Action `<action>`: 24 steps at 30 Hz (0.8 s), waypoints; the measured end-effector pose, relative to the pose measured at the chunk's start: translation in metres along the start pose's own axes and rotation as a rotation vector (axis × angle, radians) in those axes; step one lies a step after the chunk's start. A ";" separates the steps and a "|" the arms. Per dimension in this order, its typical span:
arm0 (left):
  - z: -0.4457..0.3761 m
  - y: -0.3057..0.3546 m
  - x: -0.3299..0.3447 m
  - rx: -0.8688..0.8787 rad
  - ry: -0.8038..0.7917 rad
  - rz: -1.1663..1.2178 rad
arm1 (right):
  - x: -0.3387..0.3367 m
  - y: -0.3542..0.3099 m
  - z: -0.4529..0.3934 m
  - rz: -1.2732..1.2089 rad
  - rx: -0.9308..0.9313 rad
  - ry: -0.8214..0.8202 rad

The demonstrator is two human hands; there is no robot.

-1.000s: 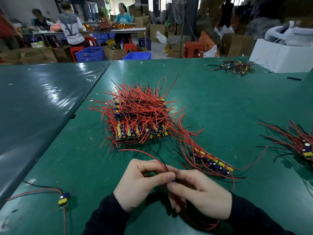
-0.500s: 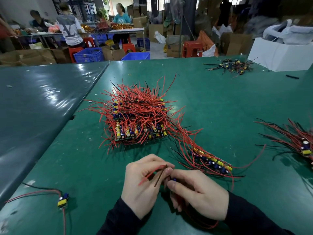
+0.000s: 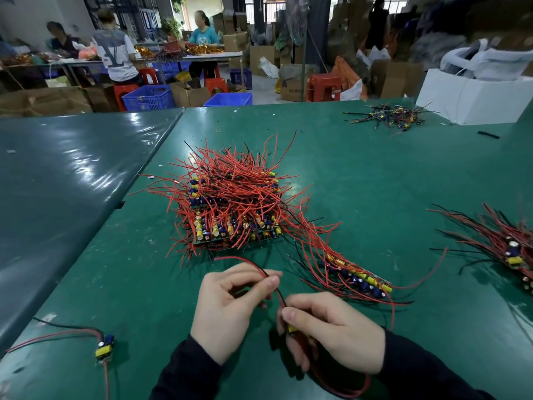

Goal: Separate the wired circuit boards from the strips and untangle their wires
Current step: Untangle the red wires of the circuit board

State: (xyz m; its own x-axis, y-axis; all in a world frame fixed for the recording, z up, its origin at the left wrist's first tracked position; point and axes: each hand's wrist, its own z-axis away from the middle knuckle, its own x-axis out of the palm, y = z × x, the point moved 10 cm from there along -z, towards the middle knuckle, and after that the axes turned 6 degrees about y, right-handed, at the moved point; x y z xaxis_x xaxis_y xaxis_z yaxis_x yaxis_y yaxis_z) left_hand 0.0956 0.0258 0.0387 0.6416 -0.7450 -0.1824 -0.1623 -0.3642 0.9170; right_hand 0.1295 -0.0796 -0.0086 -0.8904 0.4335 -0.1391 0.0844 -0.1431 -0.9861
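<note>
My right hand (image 3: pixel 334 332) grips a small circuit board (image 3: pixel 292 329) with a yellow part showing between its fingers. My left hand (image 3: pixel 227 307) pinches that board's red and black wires (image 3: pixel 259 269) between thumb and forefinger; the red wire curves out to the upper left. More red wire loops under my right wrist. A big stack of board strips (image 3: pixel 230 209) bristling with red wires lies just beyond my hands. One loose strip (image 3: pixel 357 277) lies to the right of my hands.
A separated board with wires (image 3: pixel 104 346) lies at the near left on the green table (image 3: pixel 375 183). Another wired bundle (image 3: pixel 507 246) sits at the right edge, a small pile (image 3: pixel 389 115) far back by a white box (image 3: pixel 467 101). People work at benches behind.
My left hand has slid along the wires, away from the right hand, drawing them out straighter. The right hand has stayed on the board, and the camera view has shifted a little.
</note>
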 end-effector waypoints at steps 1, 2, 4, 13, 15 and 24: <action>0.000 0.003 -0.002 0.018 0.014 -0.019 | 0.002 -0.001 0.000 0.010 -0.002 -0.010; 0.002 0.005 -0.001 0.040 0.025 -0.053 | 0.003 -0.001 0.001 0.034 -0.008 -0.016; 0.007 0.007 0.001 0.079 0.046 -0.118 | 0.003 -0.001 0.002 0.098 -0.021 -0.015; 0.006 0.017 -0.004 0.167 0.092 -0.162 | 0.008 -0.007 0.005 0.092 -0.040 -0.044; 0.008 0.018 -0.004 0.195 0.102 -0.208 | 0.009 -0.006 0.005 0.079 -0.033 -0.048; 0.004 -0.006 0.014 -0.055 -0.165 0.009 | 0.009 -0.003 0.002 -0.066 -0.022 -0.048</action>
State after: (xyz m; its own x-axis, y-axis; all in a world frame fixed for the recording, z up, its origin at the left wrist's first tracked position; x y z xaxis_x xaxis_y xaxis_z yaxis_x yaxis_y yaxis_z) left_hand 0.1022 0.0154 0.0290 0.5079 -0.8313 -0.2260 -0.1231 -0.3297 0.9360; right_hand 0.1209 -0.0770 -0.0067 -0.9146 0.3985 -0.0693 0.0336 -0.0960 -0.9948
